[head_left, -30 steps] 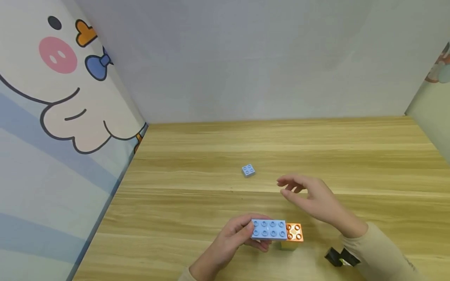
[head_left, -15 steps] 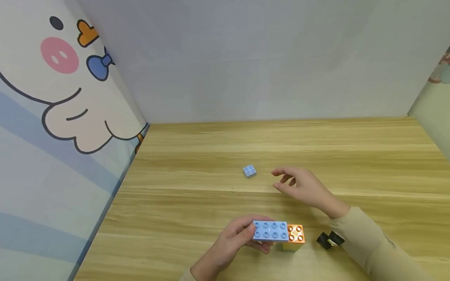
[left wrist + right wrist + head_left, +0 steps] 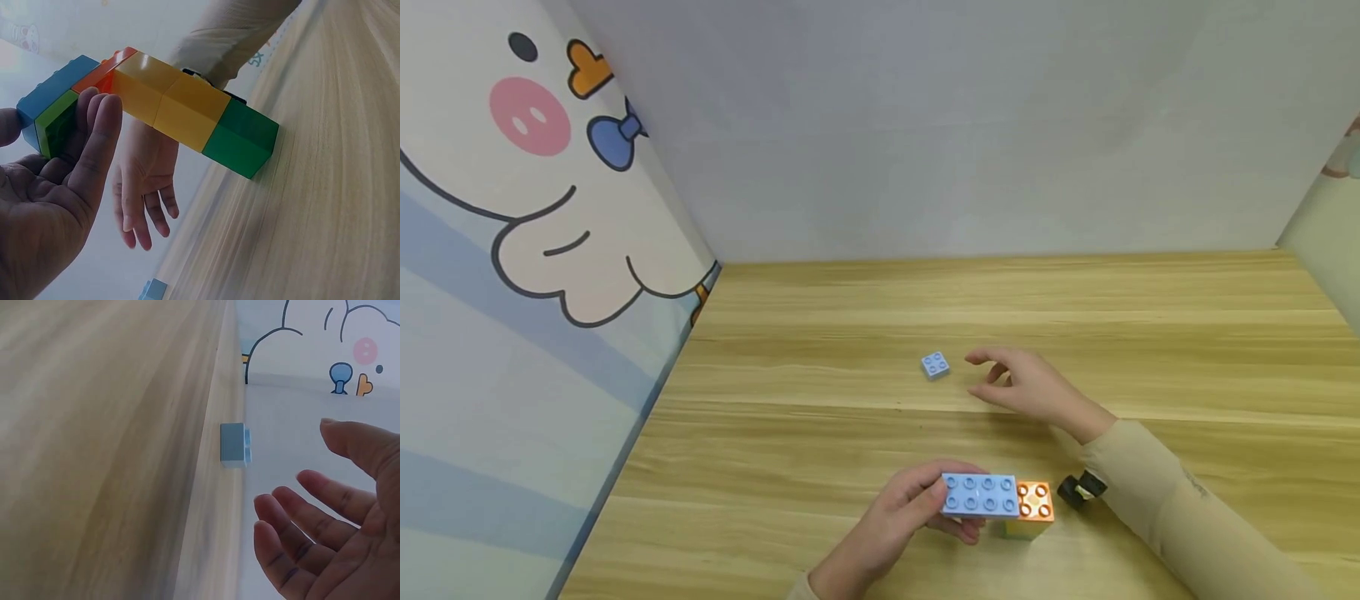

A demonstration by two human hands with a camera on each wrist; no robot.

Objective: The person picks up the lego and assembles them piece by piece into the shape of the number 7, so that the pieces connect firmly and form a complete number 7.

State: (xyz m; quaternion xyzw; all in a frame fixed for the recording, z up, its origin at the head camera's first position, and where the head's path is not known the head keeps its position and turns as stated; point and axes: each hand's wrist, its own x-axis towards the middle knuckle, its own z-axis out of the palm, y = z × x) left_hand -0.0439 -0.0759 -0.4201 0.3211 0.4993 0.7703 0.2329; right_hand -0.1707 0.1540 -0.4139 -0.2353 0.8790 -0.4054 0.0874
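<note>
My left hand point(image 3: 891, 512) grips one end of a toy brick structure, thumb on the long blue brick point(image 3: 980, 495) and fingers beneath. In the left wrist view, a lime green brick point(image 3: 55, 122) sits under that blue one. Beside it an orange brick point(image 3: 106, 70) tops a column of yellow bricks point(image 3: 169, 97) with a dark green brick point(image 3: 240, 139) at the foot, at the table. A small light blue brick point(image 3: 936, 365) with studs up lies farther back. Just right of it, apart, hovers my right hand point(image 3: 1033, 387), thumb and fingers spread, holding nothing.
The wooden table point(image 3: 775, 467) meets a grey wall point(image 3: 962, 142) at the back and a cartoon-printed panel point(image 3: 602, 250) on the left. A black wrist device point(image 3: 1082, 489) sits by the right sleeve point(image 3: 1150, 475), close to the brick column.
My right hand has moved left and slightly away from me, closer to the small light blue brick. The left hand keeps its hold, and the brick structure stays nearly in place.
</note>
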